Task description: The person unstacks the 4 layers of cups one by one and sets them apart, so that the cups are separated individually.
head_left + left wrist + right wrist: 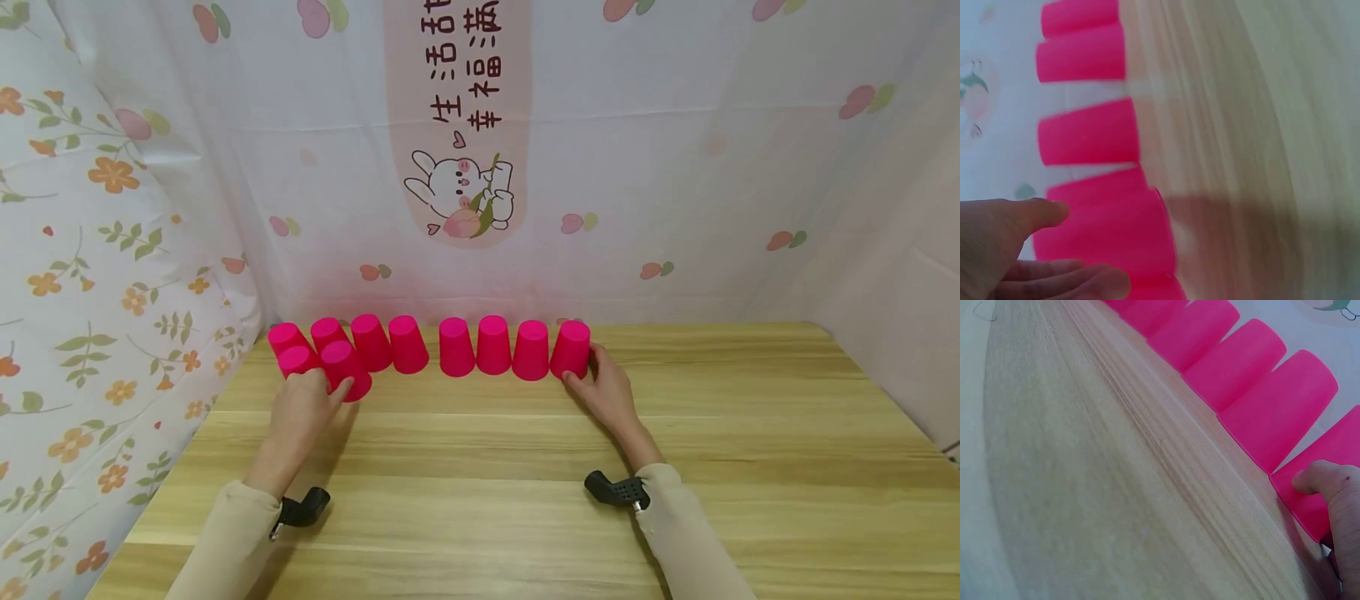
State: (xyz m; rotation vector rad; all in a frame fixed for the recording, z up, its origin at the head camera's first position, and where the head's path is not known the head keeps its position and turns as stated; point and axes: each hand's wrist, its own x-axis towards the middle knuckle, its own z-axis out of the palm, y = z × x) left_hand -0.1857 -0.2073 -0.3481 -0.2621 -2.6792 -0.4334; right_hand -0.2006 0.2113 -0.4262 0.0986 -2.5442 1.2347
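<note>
Floral and fruit-print cloth (pixel 675 167) walls in the pale wooden surface (pixel 525 500) on three sides, and we work at its far edge, where ten pink cups stand upside down against the backdrop.

Our left hand (pixel 303 408) rests at the left cluster, fingers loosely spread and laid against the front cup (pixel 347 369), which sits just ahead of the back row with a second forward cup (pixel 296 360) touching it on the left. From the left wrist view we see the thumb (pixel 1035 215) on one side of that cup's wall (pixel 1107 228) and the fingers (pixel 1085 281) on the other, closing round it; the picture is blurred, so we cannot tell how firm the hold is.

Our right hand (pixel 607 392) sits at the opposite end, cupped round the last cup in the row (pixel 572 348), thumb on its near-left wall and fingers curved round its right side. The right wrist view shows the thumb tip (pixel 1319 478) pressed against that cup (pixel 1329 481), with three neighbours (pixel 1279 409) running away in line, nearly touching.

Each cup stands base up, its long axis vertical, directly beyond the fingers that meet it. A clear gap (pixel 433 354) splits the row in the middle, well apart from both hands, and roughly as far from one as the other.
</note>
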